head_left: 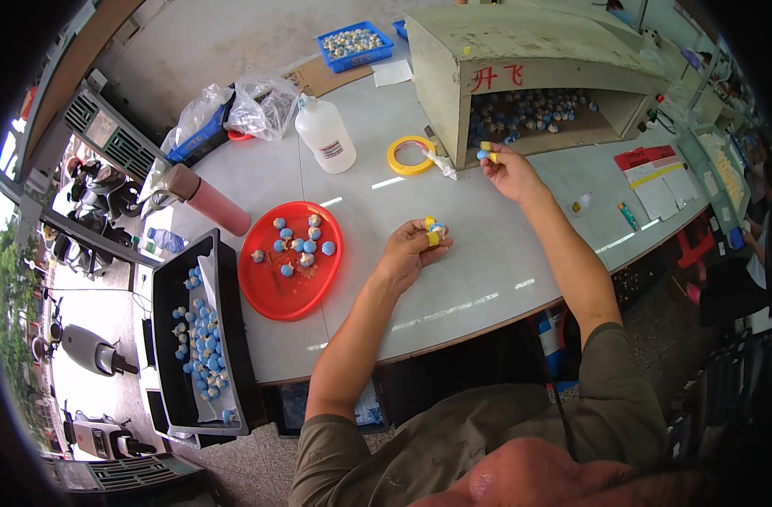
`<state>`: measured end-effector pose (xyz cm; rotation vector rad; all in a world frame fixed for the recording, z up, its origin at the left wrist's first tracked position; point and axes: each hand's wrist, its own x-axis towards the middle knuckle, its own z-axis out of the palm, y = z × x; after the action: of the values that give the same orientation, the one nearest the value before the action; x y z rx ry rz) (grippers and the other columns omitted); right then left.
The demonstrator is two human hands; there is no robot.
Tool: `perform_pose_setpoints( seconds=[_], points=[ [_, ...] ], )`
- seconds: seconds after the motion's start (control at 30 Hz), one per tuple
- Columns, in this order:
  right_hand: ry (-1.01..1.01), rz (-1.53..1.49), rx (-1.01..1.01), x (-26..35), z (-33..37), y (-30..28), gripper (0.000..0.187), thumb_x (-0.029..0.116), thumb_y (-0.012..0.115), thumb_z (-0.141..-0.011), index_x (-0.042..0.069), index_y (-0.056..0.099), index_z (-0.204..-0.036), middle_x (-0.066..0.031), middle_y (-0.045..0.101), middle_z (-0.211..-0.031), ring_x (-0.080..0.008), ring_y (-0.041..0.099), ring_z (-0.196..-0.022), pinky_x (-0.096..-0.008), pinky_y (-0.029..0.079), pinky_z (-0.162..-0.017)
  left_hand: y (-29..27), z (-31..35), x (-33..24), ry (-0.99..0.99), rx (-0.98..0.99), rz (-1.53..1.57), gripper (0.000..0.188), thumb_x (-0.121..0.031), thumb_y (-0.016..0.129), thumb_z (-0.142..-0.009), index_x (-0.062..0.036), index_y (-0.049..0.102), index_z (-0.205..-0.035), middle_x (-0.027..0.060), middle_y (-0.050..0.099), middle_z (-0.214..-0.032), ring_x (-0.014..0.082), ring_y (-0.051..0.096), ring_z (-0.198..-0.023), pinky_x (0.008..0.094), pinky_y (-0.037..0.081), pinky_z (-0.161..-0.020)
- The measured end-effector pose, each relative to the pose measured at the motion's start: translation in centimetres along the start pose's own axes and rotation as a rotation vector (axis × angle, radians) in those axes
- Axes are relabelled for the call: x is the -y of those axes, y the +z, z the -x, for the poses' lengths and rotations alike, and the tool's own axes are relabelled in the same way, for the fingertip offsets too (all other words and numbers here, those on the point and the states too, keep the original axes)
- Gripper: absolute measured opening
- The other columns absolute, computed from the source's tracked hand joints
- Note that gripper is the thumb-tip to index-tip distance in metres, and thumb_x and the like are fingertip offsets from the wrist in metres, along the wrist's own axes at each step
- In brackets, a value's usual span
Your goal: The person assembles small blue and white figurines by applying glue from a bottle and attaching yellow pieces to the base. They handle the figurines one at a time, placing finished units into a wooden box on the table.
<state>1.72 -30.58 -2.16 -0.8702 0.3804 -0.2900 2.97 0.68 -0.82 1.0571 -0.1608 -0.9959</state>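
My left hand (pixel 411 251) is over the middle of the table, closed on a small blue-and-white figurine (pixel 437 227). Yellow tape wraps its fingertips. Farther right, my right hand (pixel 509 171) pinches another small blue piece (pixel 482 155) between yellow-taped fingertips, close to the front left corner of a cream-coloured box (pixel 441 93). Inside that open-fronted box lie many blue-and-white figurines (pixel 555 110). Left of my left hand, a round red tray (pixel 272 296) carries several more of the same kind.
A black bin (pixel 162 372) of blue figurines stands at the left table edge. Beside it are a pink thermos (pixel 213 205) and a white plastic bottle (pixel 325 135). A yellow tape roll (pixel 392 160) lies near the box. A blue basket (pixel 352 61) sits at the back.
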Motion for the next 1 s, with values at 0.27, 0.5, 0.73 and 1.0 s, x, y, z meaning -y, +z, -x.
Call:
perform_pose_setpoints(
  seconds=[0.27, 0.5, 0.73, 1.0],
  points=[
    [0.126, -0.075, 0.255, -3.5, 10.5, 5.9, 0.019, 0.007, 0.062, -0.094, 0.009, 0.062, -0.113, 0.0002, 0.064, -0.098, -0.0106, 0.057, -0.086, -0.0250, 0.044, -0.067, -0.3, -0.3, 0.7, 0.161, -0.064, 0.149, 0.022, -0.007, 0.065, -0.096, -0.0032, 0.054, -0.114, 0.0118, 0.066, -0.117, 0.0219, 0.069, -0.105, 0.0292, 0.059, -0.089],
    [-0.049, 0.396, 0.209, -6.7, 12.6, 7.9, 0.028, 0.007, 0.062, -0.092, 0.006, 0.062, -0.120, 0.0017, 0.061, -0.098, -0.0059, 0.053, -0.085, -0.0220, 0.042, -0.071, -1.1, -0.8, 1.0, 0.212, -0.026, 0.265, 0.021, -0.008, 0.062, -0.098, -0.0018, 0.055, -0.117, 0.0105, 0.067, -0.115, 0.0205, 0.068, -0.106, 0.0277, 0.058, -0.092],
    [-0.249, 0.621, 0.314, -7.9, 12.4, 7.3, 0.029, -0.005, 0.063, -0.091, -0.001, 0.061, -0.120, -0.0017, 0.065, -0.101, -0.0079, 0.060, -0.091, -0.0218, 0.050, -0.077, -1.2, -1.0, 1.2, 0.189, -0.046, 0.256, 0.020, -0.007, 0.063, -0.097, -0.0026, 0.055, -0.115, 0.0099, 0.068, -0.111, 0.0176, 0.068, -0.104, 0.0265, 0.058, -0.091],
    [-0.553, 0.859, 0.227, -8.6, 12.1, 7.1, 0.030, -0.006, 0.070, -0.083, 0.002, 0.064, -0.112, -0.0051, 0.065, -0.104, -0.0140, 0.064, -0.087, -0.0255, 0.052, -0.071, -1.0, -1.0, 1.4, 0.185, -0.068, 0.195, 0.022, -0.007, 0.063, -0.097, -0.0022, 0.054, -0.116, 0.0115, 0.066, -0.114, 0.0186, 0.067, -0.103, 0.0290, 0.058, -0.092]
  ],
)
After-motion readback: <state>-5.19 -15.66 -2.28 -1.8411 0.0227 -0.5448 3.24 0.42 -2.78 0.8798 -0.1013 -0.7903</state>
